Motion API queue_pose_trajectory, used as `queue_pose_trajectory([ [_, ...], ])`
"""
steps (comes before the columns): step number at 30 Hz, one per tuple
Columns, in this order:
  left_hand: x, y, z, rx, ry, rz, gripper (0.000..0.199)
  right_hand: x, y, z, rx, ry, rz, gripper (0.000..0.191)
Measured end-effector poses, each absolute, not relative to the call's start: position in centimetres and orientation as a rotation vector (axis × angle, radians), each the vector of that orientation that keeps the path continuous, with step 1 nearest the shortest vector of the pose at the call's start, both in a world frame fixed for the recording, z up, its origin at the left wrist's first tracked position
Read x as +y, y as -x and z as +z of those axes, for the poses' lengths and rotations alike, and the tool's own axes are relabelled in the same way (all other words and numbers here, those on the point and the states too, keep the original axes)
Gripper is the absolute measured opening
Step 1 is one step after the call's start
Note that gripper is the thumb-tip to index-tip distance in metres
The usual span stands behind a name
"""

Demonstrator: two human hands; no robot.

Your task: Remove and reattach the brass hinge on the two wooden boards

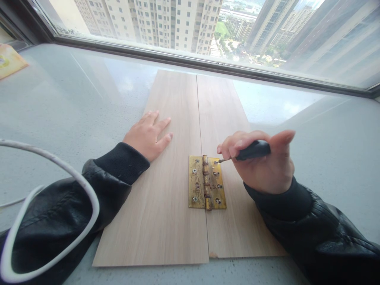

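Cable: a white cable [89,190] curves over the left sleeve at the near left edge of the view.
Yellow item: a flat yellow thing [8,61] lies at the far left on the worktop [74,111], well apart from the boards; what it is, I cannot tell.
Left hand: the left hand [148,134] lies flat, palm down, on the left board [166,178]. Its grip is spread, the fingers straight and a little apart, and it holds nothing.
Boards: two light wooden boards lie side by side on the grey worktop, touching along one long seam. The right board [225,114] has a small chipped corner at its near edge.
Hinge: a brass hinge [207,182] sits across the seam, one leaf on each board, its pin along the seam. Screw heads show in both leaves.
Screwdriver: a small screwdriver [252,150] with a black handle is almost level; its thin tip touches a screw at the top of the right leaf.
Right hand: the right hand [261,162] is over the right board, just beside the hinge. Its grip is pinching the black handle between the thumb and the curled fingers.
Window: behind the worktop a window [208,27] shows tall buildings.
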State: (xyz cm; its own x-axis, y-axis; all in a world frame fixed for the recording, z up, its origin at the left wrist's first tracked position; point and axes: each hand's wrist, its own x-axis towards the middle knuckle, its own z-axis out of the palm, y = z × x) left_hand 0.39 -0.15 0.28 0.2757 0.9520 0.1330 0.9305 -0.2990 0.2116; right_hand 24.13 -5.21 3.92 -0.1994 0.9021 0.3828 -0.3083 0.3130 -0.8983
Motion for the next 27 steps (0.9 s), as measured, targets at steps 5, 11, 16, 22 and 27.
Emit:
queue_pose_trajectory([
  [5,-0.2,-0.4,0.3,1.804,-2.433,0.371,0.055,-5.4,-24.2,6.0,-1.249,0.645,1.319,0.052],
  [11,-0.2,-0.3,0.1,1.795,-2.447,0.395,0.054,-5.5,-26.4,8.5,-1.810,1.270,0.840,0.034],
  [16,-0.2,-0.4,0.2,1.802,-2.432,0.375,0.054,-5.1,-26.2,7.2,-2.413,1.832,0.482,0.041],
  [22,-0.2,-0.4,0.3,1.804,-2.428,0.364,0.055,-5.4,-25.6,6.5,-2.585,1.808,0.309,0.031],
  [27,-0.2,-0.4,0.3,1.801,-2.427,0.370,0.055,-5.3,-25.9,7.0,-2.664,1.565,0.326,0.017],
])
